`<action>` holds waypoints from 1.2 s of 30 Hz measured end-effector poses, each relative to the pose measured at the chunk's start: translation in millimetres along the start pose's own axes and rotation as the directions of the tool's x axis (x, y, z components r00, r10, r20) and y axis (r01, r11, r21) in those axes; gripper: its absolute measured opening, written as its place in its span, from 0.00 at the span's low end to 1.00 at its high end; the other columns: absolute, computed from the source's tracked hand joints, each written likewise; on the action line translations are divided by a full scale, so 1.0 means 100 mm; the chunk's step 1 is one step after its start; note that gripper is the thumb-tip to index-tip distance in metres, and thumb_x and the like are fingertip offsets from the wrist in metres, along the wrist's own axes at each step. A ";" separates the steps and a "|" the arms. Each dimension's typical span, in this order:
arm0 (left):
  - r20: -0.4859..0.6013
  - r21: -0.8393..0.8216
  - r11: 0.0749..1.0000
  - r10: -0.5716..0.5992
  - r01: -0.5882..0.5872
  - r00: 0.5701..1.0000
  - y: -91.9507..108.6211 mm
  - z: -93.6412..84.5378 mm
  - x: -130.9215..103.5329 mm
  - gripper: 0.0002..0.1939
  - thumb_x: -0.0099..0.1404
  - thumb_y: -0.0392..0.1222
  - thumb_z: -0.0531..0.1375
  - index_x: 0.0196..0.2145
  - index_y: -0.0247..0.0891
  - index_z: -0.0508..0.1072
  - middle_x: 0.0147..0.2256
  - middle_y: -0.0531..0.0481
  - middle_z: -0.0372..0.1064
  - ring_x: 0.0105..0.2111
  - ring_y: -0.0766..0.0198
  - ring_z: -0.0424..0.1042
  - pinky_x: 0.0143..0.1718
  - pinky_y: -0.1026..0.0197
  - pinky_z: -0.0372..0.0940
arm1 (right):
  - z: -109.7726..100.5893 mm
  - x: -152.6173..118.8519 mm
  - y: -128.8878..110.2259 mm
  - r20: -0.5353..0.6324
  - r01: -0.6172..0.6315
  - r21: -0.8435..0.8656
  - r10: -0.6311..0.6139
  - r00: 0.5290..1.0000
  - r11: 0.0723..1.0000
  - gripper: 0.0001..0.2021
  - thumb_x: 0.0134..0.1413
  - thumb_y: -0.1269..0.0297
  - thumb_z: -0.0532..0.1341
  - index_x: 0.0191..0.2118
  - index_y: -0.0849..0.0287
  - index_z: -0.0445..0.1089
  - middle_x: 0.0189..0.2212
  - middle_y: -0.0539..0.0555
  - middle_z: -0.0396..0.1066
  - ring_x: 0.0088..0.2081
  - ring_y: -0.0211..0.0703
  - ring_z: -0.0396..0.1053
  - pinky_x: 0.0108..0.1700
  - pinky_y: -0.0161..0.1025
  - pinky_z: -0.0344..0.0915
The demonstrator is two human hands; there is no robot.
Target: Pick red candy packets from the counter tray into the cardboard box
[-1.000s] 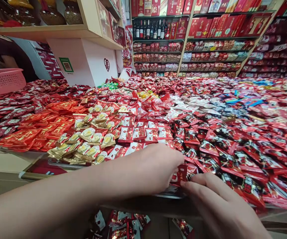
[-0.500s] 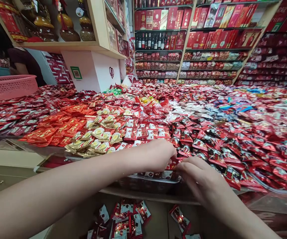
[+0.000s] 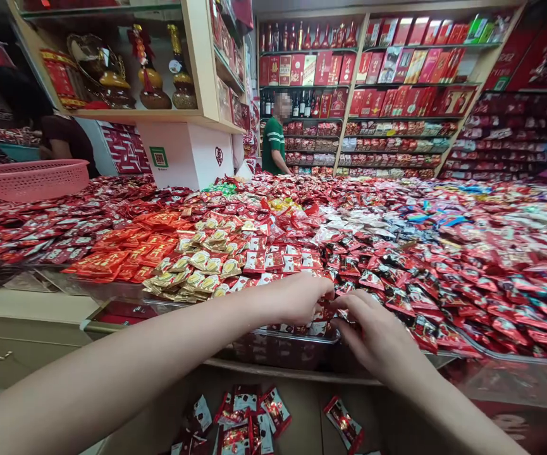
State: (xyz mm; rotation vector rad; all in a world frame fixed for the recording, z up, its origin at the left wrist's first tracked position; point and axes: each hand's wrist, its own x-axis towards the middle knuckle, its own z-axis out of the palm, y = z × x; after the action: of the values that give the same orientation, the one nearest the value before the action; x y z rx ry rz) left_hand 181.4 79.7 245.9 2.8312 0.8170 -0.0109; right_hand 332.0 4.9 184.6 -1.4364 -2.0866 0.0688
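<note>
The upper corners are dim, edges stretched.

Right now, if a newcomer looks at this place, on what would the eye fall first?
Probably on the wide spread of red packets, which fills the middle of the view. At its near edge, the left hand and the right hand are close together. The pink basket at the far left also stands out against so much red.

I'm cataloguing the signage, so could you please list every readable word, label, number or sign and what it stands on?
"囍" (apparently): heart emblem on the white pillar.
Green QR sign, same pillar: caption too small.
Packets, boxes, bottles, right-hand poster: too small or blurred to read.
</note>
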 end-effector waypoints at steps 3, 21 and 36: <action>-0.014 0.004 1.000 -0.027 0.027 1.000 0.01 -0.02 -0.09 0.13 0.57 0.36 0.50 0.40 0.38 0.64 0.35 0.45 0.71 0.31 0.58 0.70 0.23 0.64 0.58 | 0.04 -0.01 -0.02 -0.056 0.090 -0.013 -0.091 0.994 0.996 0.12 0.53 0.73 0.53 0.44 0.59 0.59 0.49 0.58 0.58 0.48 0.46 0.57 0.47 0.44 0.59; -0.174 -0.112 0.992 -0.072 0.053 0.982 -0.02 0.19 -0.34 0.09 0.57 0.34 0.52 0.34 0.39 0.71 0.34 0.48 0.71 0.34 0.61 0.69 0.35 0.63 0.61 | -0.09 0.21 -0.07 0.112 0.093 -0.061 -0.086 0.990 0.994 0.05 0.52 0.70 0.56 0.32 0.58 0.70 0.28 0.52 0.71 0.33 0.44 0.63 0.35 0.39 0.61; -0.423 -0.219 0.976 -0.107 0.013 0.900 -0.09 -0.04 -0.83 0.10 0.61 0.35 0.51 0.37 0.39 0.70 0.34 0.51 0.70 0.34 0.66 0.67 0.37 0.63 0.61 | 0.01 0.81 0.26 0.158 0.175 -0.163 -0.150 0.976 0.971 0.08 0.51 0.68 0.58 0.35 0.62 0.73 0.33 0.59 0.74 0.37 0.50 0.67 0.42 0.47 0.59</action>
State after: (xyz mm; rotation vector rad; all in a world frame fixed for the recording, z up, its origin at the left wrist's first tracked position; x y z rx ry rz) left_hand 106.5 43.8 253.1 2.6326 0.9246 0.6795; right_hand 334.0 86.1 210.3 -1.3897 -2.3739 -0.0813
